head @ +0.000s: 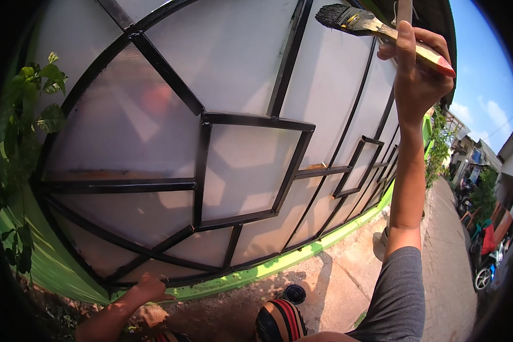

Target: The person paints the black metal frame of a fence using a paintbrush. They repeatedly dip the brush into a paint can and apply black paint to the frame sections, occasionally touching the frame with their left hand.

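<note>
High at the upper right, my right hand [423, 64] grips the pale wooden handle of a flat paintbrush [374, 25]. Its bristles are coated black and point left, and the handle's end is red. A pale wooden strip [404, 10] shows just above my thumb; I cannot tell whether I hold it. Before me stands a metal frame [256, 121] of black bars over translucent panels [248, 166]. Low at the left, my left hand [150, 288] is at the frame's bottom bar, fingers partly curled; its grip is unclear. A small pot of black paint [295, 294] sits on the ground.
A green ledge [256, 275] runs under the frame. My striped sandal [282, 318] is beside the pot. Leafy vines [30, 102] hang at the left edge. Another container [384, 237] stands partly behind my right arm. A paved lane [446, 256] with a parked motorbike [485, 273] lies right.
</note>
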`<act>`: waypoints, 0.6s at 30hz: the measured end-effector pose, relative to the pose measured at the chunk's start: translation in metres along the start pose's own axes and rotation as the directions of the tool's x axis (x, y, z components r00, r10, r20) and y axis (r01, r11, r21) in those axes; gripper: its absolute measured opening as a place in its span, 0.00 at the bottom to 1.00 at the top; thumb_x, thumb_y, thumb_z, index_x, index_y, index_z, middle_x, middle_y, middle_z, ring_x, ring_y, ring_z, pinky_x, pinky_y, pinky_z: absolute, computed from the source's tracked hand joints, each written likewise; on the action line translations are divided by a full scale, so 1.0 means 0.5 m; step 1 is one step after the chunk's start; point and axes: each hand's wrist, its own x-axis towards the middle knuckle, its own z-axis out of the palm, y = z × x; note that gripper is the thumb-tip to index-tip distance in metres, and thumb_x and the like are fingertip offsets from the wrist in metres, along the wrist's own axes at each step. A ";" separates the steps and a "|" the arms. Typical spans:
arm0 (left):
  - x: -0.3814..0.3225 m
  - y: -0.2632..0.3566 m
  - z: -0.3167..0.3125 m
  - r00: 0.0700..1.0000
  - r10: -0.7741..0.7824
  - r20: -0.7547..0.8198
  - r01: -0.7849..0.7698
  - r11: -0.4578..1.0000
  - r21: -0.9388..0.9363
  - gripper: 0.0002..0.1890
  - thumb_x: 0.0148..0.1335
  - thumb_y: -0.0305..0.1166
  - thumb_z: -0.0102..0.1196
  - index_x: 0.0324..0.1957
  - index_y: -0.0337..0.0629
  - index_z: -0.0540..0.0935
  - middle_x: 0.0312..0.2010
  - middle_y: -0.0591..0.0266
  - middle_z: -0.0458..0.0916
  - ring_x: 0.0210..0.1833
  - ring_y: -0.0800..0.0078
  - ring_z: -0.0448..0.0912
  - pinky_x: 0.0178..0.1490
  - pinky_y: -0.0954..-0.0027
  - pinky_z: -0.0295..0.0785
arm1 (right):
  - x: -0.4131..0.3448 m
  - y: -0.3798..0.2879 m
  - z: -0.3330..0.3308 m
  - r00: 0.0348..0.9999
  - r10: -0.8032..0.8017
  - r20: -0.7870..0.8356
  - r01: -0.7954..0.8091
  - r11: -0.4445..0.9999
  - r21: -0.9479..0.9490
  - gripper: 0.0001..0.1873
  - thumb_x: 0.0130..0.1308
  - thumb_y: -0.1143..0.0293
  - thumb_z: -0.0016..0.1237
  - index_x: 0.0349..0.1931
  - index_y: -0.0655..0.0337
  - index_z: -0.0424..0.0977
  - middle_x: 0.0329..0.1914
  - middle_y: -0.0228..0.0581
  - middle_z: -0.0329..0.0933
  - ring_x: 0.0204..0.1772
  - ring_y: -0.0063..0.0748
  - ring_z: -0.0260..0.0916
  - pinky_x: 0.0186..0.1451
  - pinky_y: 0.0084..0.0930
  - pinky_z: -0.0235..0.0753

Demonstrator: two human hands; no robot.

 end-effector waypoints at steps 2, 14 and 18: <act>0.012 -0.023 0.067 0.957 0.139 -0.257 -0.151 0.988 -0.027 0.11 0.51 0.43 0.66 0.32 0.48 0.88 0.33 0.52 0.84 0.41 0.52 0.83 0.43 0.57 0.77 | 0.000 0.005 -0.001 1.000 0.022 0.007 -0.022 0.999 0.023 0.09 0.66 0.70 0.57 0.37 0.68 0.75 0.20 0.41 0.82 0.26 0.22 0.81 0.34 0.14 0.78; -0.015 0.044 -0.067 0.997 0.077 -0.006 -0.077 0.997 -0.002 0.11 0.53 0.42 0.60 0.31 0.47 0.87 0.28 0.51 0.83 0.34 0.52 0.83 0.35 0.54 0.75 | -0.017 0.007 0.009 0.998 -0.032 0.053 0.030 0.999 0.043 0.09 0.66 0.70 0.57 0.37 0.68 0.75 0.20 0.41 0.82 0.26 0.22 0.81 0.34 0.13 0.77; -0.026 0.059 -0.050 0.989 0.015 -0.150 -0.064 0.943 -0.328 0.15 0.55 0.40 0.63 0.43 0.44 0.86 0.36 0.45 0.84 0.36 0.52 0.84 0.40 0.51 0.77 | -0.017 0.011 0.002 0.997 -0.054 0.051 0.052 0.997 0.049 0.09 0.66 0.71 0.57 0.37 0.69 0.75 0.21 0.41 0.82 0.26 0.23 0.81 0.33 0.13 0.77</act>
